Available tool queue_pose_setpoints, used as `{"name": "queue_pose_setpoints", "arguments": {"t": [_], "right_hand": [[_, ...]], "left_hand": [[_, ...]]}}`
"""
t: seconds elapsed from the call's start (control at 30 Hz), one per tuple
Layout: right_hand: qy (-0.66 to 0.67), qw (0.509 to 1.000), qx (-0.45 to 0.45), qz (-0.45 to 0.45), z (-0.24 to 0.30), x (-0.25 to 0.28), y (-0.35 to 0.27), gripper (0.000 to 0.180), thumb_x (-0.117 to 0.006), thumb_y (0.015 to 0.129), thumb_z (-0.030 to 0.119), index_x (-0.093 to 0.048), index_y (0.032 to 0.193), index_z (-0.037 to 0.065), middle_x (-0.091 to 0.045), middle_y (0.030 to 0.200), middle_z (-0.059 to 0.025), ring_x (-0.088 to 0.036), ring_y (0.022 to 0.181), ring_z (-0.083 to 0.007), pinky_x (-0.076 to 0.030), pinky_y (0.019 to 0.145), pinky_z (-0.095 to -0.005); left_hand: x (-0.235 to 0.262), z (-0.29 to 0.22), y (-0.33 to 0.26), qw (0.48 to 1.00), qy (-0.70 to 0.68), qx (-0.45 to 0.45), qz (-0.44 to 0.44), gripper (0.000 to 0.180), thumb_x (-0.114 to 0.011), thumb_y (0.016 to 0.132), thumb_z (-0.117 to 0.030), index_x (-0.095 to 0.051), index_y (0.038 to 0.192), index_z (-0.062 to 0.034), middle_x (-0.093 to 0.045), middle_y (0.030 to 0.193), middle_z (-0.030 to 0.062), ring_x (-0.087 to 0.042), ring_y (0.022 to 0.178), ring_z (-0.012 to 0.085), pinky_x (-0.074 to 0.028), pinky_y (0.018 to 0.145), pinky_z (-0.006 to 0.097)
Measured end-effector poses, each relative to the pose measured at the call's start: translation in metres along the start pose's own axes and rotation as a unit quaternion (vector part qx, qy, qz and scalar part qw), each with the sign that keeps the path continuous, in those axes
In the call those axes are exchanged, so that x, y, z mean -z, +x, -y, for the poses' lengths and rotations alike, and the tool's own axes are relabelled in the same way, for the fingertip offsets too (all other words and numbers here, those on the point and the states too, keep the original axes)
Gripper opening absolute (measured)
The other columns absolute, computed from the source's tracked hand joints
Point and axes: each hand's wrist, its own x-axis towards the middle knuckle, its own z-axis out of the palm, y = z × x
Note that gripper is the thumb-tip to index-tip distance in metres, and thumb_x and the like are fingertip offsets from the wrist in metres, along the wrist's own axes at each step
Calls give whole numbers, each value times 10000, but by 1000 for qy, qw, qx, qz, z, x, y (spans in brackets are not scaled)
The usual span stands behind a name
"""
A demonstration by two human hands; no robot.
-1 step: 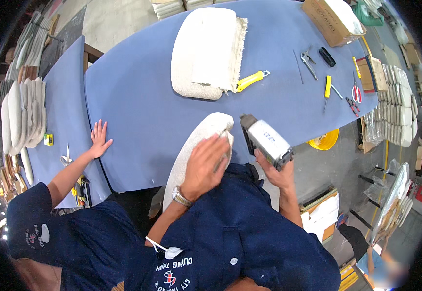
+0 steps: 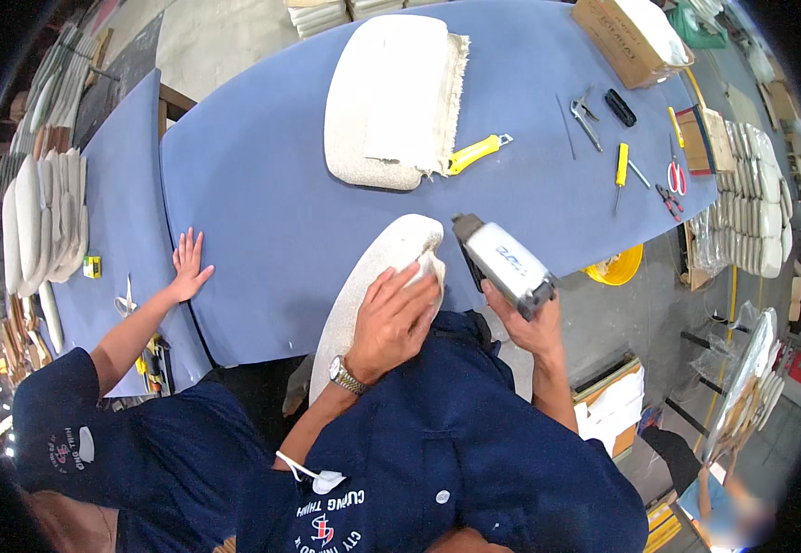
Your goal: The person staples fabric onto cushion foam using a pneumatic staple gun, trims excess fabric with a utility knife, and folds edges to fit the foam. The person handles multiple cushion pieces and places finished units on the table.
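An upholstered beige cushion panel (image 2: 363, 276) leans upright against the near table edge before me. My left hand (image 2: 393, 318), wearing a wristwatch, lies on its near side with the fingers stretched along the folded fabric by the rim. In my right hand (image 2: 527, 327) is a staple gun (image 2: 503, 258) with a pale body and dark nose, held just right of the panel and apart from it. The fingers wrap its handle, partly hidden under the body. Farther back, another beige padded panel (image 2: 391, 92) with a frayed cloth edge lies on the table, a yellow utility knife (image 2: 476, 155) touching its corner.
On the blue table (image 2: 253, 230) at right lie pliers (image 2: 669, 203), red-handled scissors (image 2: 677, 177), a yellow screwdriver (image 2: 621, 166) and a cardboard box (image 2: 631, 41). A co-worker's hand (image 2: 190, 267) rests flat at left. A yellow bucket (image 2: 617, 267) stands below the right edge.
My left hand has shifted slightly, its fingers now flatter on the fabric. The staple gun has rolled a little in my right hand, with its nose slightly higher.
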Motion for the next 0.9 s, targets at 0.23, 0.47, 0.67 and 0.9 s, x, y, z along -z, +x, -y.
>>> {"name": "queue_pose_setpoints", "arguments": {"t": [0.23, 0.47, 0.67, 0.9], "right_hand": [[-75, 989, -38, 123, -8, -12, 12, 367, -789, 808, 93, -682, 1138, -27, -743, 1004, -191, -740, 973, -346, -573, 827, -388], [-45, 995, 2, 84, -50, -16, -21, 389, -760, 808, 109, -674, 1168, -12, -732, 1082, -186, -726, 983, -352, -561, 847, -390], [-9, 996, 47, 73, -74, -28, -17, 331, -770, 832, 80, -670, 1134, -9, -709, 988, -134, -704, 894, -265, -540, 814, -353], [85, 993, 11, 79, -94, -40, -13, 296, -766, 881, 112, -678, 1138, -6, -713, 984, -101, -681, 890, -203, -540, 820, -338]], "left_hand": [[-10, 3, 5, 996, -81, 4, -36, 49, -738, 855, -62, -768, 894, -66, -780, 977, 80, -729, 1052, 250, -474, 1077, 490], [3, 63, 71, 922, -299, 243, 46, 351, -548, 1065, -264, -786, 1058, -6, -783, 1050, 112, -723, 978, 183, -550, 921, 364], [-41, 113, 153, 880, -310, 140, 333, 444, -608, 1022, -424, -758, 1189, -41, -757, 1155, 105, -660, 1135, 177, -491, 1024, 355], [-48, 162, 142, 779, -382, 152, 475, 620, -566, 992, -591, -690, 1332, -87, -702, 1288, 85, -601, 1231, 201, -415, 1131, 360]]}}
